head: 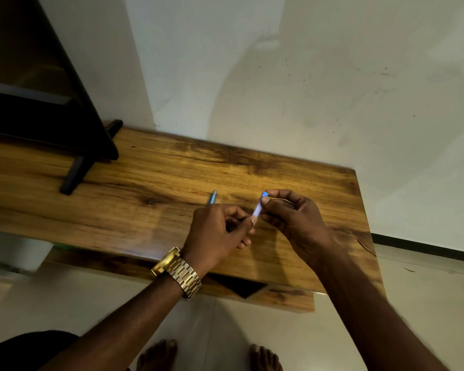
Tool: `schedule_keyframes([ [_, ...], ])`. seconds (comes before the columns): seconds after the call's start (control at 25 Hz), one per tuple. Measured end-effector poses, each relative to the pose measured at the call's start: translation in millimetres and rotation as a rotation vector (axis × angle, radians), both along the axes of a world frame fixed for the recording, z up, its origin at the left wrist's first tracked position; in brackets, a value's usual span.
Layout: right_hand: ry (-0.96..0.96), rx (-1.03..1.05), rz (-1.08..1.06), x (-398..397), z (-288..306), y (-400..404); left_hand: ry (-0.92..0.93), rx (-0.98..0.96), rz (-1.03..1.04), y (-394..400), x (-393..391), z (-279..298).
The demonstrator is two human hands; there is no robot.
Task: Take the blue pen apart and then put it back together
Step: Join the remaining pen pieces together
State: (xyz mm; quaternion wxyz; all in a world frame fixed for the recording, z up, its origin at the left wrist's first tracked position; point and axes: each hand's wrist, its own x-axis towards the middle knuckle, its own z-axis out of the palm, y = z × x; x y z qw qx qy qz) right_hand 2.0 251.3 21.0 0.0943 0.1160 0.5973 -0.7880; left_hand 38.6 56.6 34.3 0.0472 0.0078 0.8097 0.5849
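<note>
A pale, translucent pen barrel point(258, 208) with a bright blue end cap point(264, 194) is held above the wooden table point(150, 178). My right hand point(289, 218) pinches its upper part near the blue end. My left hand point(220, 231), with a gold watch on the wrist, grips the barrel's lower end, and its fingers hide that end. A thin blue pen piece point(212, 197) sticks out above my left hand; I cannot tell whether it lies on the table or is held.
A dark stand point(73, 145) with a black foot sits on the table's far left. White walls rise behind the table. The table's right edge point(364, 210) is close to my right hand. My bare feet point(158, 354) stand on the pale tiled floor below.
</note>
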Motion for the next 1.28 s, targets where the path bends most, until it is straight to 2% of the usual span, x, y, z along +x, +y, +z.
schedule_keyframes([
  [0.12,-0.017,0.081,-0.089,-4.9,-1.9,6.0,0.114,-0.239,0.019,-19.0,-6.5,5.4],
  [0.2,-0.004,0.283,-0.085,-6.5,-4.3,10.7,0.124,-0.459,0.096,-41.1,-17.0,2.5],
  [0.32,-0.02,0.584,-0.016,-4.8,-9.4,8.1,0.001,-0.658,0.161,-62.7,-25.3,-10.2],
  [0.48,0.014,0.858,0.026,-5.8,-16.7,1.4,-0.125,-0.852,0.105,-51.8,-19.7,-15.5],
  [0.64,0.091,1.062,0.025,-6.3,-15.9,0.2,-0.124,-0.845,0.095,-46.9,-19.1,-13.1],
  [0.8,0.088,1.079,0.01,-8.1,-16.5,9.7,-0.131,-0.816,0.099,-49.1,-19.3,-13.6],
  [1.08,-0.059,0.787,0.022,-5.6,-12.7,10.6,-0.12,-0.72,0.117,-46.0,-21.2,-20.8],
  [1.16,-0.038,0.831,0.03,-3.7,-12.4,9.2,-0.112,-0.664,0.108,-43.6,-20.9,-22.5],
  [1.28,0.058,1.01,-0.004,-4.8,-15.1,9.2,-0.069,-0.558,0.08,-42.2,-22.4,-22.6],
])
